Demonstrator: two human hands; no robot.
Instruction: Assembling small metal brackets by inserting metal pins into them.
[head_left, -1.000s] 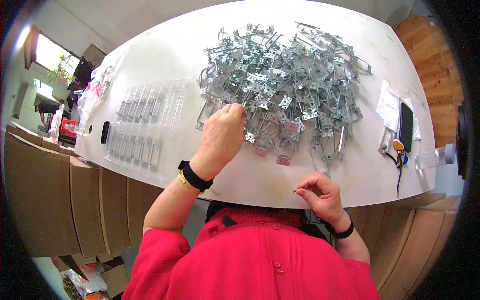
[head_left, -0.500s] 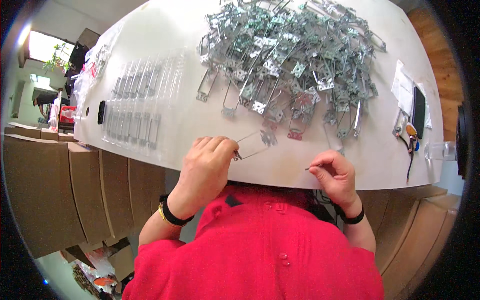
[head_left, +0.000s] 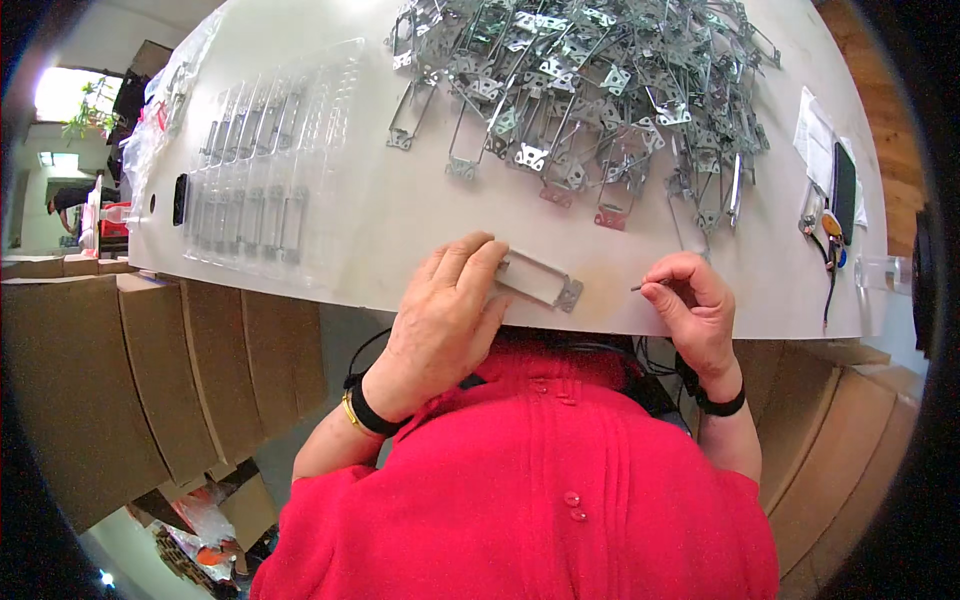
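Note:
My left hand (head_left: 445, 310) is closed on one end of a metal wire-frame bracket (head_left: 570, 294) near the table's front edge. The bracket's two long wires run out to the right, to a flat plate with holes; its left end is partly hidden under my fingers. To the right of it, my right hand (head_left: 695, 310) pinches a thin dark rod-like piece (head_left: 637, 289), of which only the tip shows. Beyond both hands lies a large tangled pile of similar metal brackets (head_left: 580, 90), a few with reddish plates.
On the left of the white table (head_left: 400, 230), a clear plastic tray (head_left: 330, 180) holds two rows of brackets. A black flat device (head_left: 845, 190) lies on paper at right, beside an orange-topped item (head_left: 832, 225). Cardboard boxes (head_left: 75, 370) stand below; another person (head_left: 68, 200) is far left.
My left hand has moved right with the bracket, which now sits lower and closer to my right hand. My right hand still pinches the thin piece. The whole view has shifted slightly.

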